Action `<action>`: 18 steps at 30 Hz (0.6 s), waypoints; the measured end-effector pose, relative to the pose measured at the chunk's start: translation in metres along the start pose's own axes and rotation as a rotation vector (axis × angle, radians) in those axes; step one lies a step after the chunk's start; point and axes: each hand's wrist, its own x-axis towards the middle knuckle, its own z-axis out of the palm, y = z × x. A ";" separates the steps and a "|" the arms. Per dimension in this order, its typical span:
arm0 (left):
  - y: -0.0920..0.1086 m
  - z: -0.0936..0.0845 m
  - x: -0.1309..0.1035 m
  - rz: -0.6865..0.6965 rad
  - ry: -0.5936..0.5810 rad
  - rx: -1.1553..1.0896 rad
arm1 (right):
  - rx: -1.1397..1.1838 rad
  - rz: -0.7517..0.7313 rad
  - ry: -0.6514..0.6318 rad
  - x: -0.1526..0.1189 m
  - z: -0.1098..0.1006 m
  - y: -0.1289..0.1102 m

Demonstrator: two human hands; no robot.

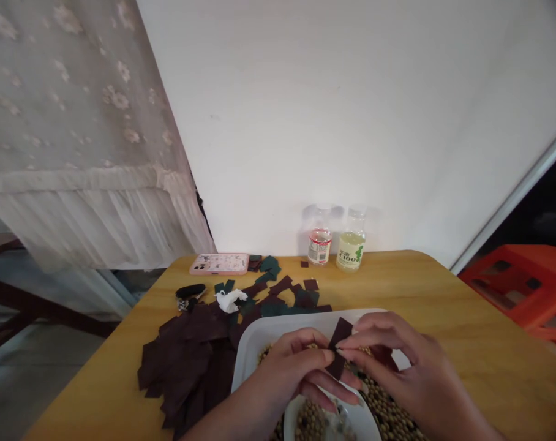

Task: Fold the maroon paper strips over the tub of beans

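Pinched between both my hands is a dark maroon rectangular piece (341, 332), thin like cloth or card. My left hand (300, 367) grips it from the left, thumb on its middle. From the right, my right hand (397, 355) holds it with thumb and fingertips; whether something small sits between the fingertips I cannot tell. Both hands are above a white tray (248, 352) holding many brown bead-like balls (383, 410). Inside the tray, below my left hand, a smaller white dish (367, 422) contains more balls and something clear, partly hidden by my fingers.
A heap of maroon pieces (190, 361) lies left of the tray, with dark green pieces (269, 268) behind. Near them are crumpled white tissue (231, 301), keys (189, 295) and a pink-cased phone (220, 264). Two bottles (319, 245) (350, 248) stand against the wall. An orange stool (512, 288) is at right.
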 end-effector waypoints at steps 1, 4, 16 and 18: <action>0.000 0.000 0.000 0.001 -0.002 -0.010 | -0.001 0.017 0.031 0.000 0.000 0.000; -0.001 0.000 0.002 -0.010 0.006 -0.045 | 0.002 -0.010 -0.012 -0.001 -0.001 -0.001; 0.000 0.002 0.001 -0.039 0.066 -0.058 | 0.167 0.147 0.117 -0.005 0.003 -0.009; 0.001 0.002 0.001 -0.043 0.058 -0.059 | 0.174 0.170 0.137 -0.005 0.003 -0.010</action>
